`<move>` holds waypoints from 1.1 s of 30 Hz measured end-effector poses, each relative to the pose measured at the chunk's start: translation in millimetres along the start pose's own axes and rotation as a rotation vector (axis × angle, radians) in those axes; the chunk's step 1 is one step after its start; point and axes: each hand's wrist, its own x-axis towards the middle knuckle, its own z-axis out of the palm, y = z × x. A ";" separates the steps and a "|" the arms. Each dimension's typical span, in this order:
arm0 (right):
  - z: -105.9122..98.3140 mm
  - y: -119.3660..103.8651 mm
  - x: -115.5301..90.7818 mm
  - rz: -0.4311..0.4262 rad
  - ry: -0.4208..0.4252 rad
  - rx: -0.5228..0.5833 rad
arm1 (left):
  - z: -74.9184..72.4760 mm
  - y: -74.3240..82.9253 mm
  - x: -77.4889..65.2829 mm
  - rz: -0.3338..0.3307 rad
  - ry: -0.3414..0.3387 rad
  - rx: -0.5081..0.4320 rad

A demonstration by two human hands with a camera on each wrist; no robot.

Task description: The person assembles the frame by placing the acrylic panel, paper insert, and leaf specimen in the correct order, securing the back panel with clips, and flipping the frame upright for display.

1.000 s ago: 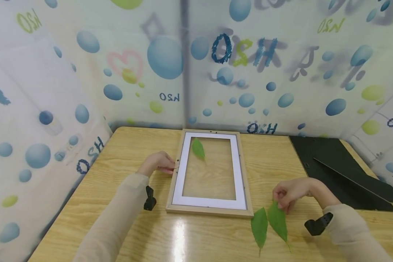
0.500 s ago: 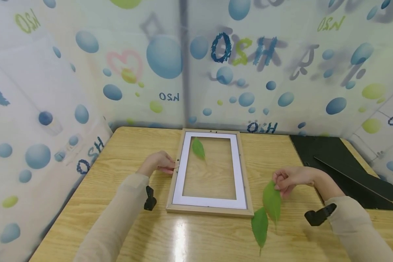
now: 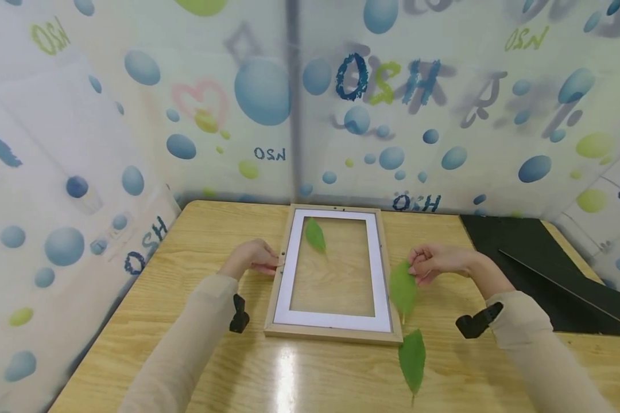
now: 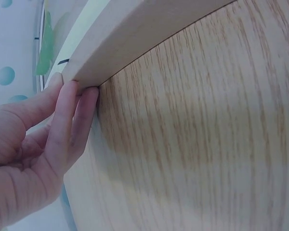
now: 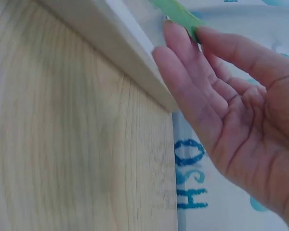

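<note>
A wooden picture frame [image 3: 333, 336] with a white mat [image 3: 330, 319] lies on the table, and one green leaf [image 3: 315, 234] rests inside its window near the upper left. My left hand [image 3: 251, 257] grips the frame's left side; in the left wrist view the thumb is on the top edge and fingertips [image 4: 90, 94] are against the side. Between thumb and fingers, my right hand [image 3: 441, 262] pinches a second leaf [image 3: 403, 288] by its upper end, beside the frame's right side. A third leaf [image 3: 412, 360] lies on the table by the frame's lower right corner.
A black backing board [image 3: 501, 232] with its stand flap [image 3: 573, 281] raised lies at the table's right. The wooden table [image 3: 222, 223] meets a patterned cloth wall [image 3: 212, 172] at the back and left.
My right hand has lifted its leaf and carried it left and away from me, to the frame's right side. The left hand keeps its hold on the frame.
</note>
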 end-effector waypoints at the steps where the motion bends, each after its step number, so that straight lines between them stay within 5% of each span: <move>1: -0.1 -1.8 3.8 -0.002 0.013 0.009 | 0.0 -0.2 0.1 0.001 -0.003 -0.002; 19: -0.4 -22.6 63.9 -0.014 0.125 0.189 | 0.9 1.5 1.0 0.001 0.010 0.028; 33: -3.0 -39.6 112.8 0.075 0.261 0.351 | 1.5 -1.0 5.0 -0.011 0.014 0.002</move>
